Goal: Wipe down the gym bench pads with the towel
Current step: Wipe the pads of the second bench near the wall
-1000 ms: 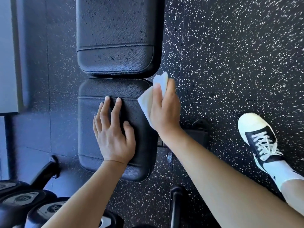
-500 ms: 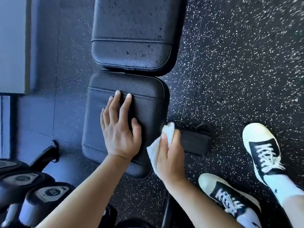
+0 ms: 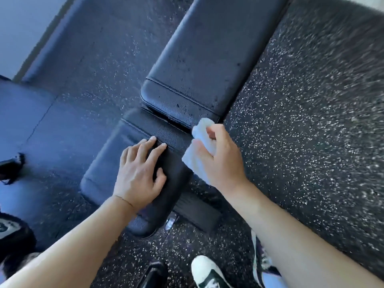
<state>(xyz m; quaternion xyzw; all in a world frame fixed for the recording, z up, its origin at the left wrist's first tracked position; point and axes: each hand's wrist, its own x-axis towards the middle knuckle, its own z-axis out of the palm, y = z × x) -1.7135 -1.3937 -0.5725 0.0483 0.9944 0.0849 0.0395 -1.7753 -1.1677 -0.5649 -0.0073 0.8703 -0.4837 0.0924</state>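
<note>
The black gym bench runs diagonally across the view. Its short seat pad [image 3: 108, 175] lies near me and its long back pad [image 3: 199, 65] stretches up and to the right. My left hand [image 3: 139, 173] rests flat on the seat pad with the fingers spread. My right hand [image 3: 220, 159] grips a crumpled white towel [image 3: 197, 156] against the right side of the seat pad, close to the gap between the two pads. Dark specks dot the back pad's near end.
Black speckled rubber floor [image 3: 311, 142] surrounds the bench. The bench's black frame foot [image 3: 197, 213] sticks out under the seat. My two sneakers [image 3: 209, 273] stand at the bottom. Dumbbell ends [image 3: 12, 231] lie at the lower left, and a wall edge [image 3: 18, 28] runs at upper left.
My right hand carried the towel from the seat pad's near right side up toward the gap between pads. The view swung, tilting the bench diagonally. My left hand stayed flat on the seat.
</note>
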